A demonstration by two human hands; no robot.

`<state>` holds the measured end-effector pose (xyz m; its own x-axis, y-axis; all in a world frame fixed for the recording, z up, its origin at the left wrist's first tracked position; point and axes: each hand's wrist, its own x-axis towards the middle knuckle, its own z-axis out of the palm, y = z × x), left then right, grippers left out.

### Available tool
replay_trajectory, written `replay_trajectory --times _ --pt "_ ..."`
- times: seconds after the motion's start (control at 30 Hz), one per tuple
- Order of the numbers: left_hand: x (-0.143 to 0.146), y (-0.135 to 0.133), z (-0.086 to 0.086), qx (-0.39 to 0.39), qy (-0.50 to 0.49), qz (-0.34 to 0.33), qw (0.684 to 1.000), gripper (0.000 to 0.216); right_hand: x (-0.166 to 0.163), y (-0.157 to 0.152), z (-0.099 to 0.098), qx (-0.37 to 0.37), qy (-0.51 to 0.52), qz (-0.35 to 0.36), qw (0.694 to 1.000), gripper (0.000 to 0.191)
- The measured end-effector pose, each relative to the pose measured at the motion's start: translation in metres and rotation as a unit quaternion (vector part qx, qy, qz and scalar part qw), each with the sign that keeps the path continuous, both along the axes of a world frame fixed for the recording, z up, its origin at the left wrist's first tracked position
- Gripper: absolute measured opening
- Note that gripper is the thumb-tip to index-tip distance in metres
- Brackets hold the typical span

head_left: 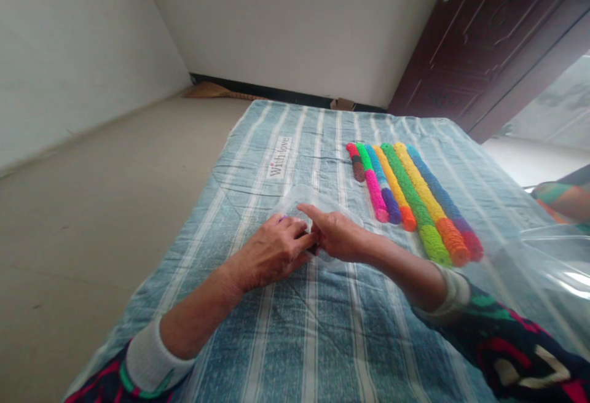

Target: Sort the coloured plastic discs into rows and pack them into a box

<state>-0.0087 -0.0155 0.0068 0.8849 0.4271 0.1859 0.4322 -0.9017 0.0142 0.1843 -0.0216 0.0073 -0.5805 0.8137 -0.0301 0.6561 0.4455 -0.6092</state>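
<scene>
My left hand and my right hand meet over a clear plastic tray. Between their fingertips shows a small dark brown piece, mostly hidden, so its kind cannot be made out. The left fingers are curled in around it, and a speck of purple shows beside them. On the right hand one finger points out to the left while the others close at the dark piece. To the right lie several colourful rods of stacked, ridge-edged pieces, side by side.
A blue-and-white striped cloth with a "With love" print covers the table. At the right edge stands a clear plastic container. Behind are a white wall, flat cardboard on the floor and a dark red door.
</scene>
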Motion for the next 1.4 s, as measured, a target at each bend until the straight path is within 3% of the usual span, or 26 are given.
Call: replay_trajectory --times 0.43,0.63,1.03,1.13,1.23,1.33,1.4 --pt "0.002 -0.001 -0.002 0.015 -0.005 0.001 1.0 0.022 0.001 0.001 0.004 0.011 0.002 0.02 1.0 0.054" --pt "0.002 -0.001 -0.002 0.025 -0.004 -0.005 1.0 0.023 0.003 0.003 0.004 -0.019 0.013 0.029 0.999 0.041" --pt "0.002 -0.001 -0.002 0.011 -0.01 -0.002 1.0 0.02 0.008 0.003 0.017 -0.004 -0.003 0.031 1.0 0.05" --pt "0.002 -0.002 0.001 0.001 -0.003 -0.002 1.0 0.016 0.021 0.01 0.028 0.03 0.019 -0.017 0.999 0.05" --pt "0.001 -0.002 0.004 -0.009 -0.005 -0.001 1.0 0.015 0.047 0.03 0.039 0.08 0.039 -0.114 0.99 0.039" --pt "0.001 -0.002 0.006 -0.015 -0.012 -0.001 1.0 0.016 0.08 0.061 0.042 0.157 -0.045 -0.217 0.962 0.033" --pt "0.001 -0.002 0.006 -0.019 -0.013 -0.001 1.0 0.016 0.098 0.079 0.04 0.153 -0.172 -0.267 0.936 0.033"
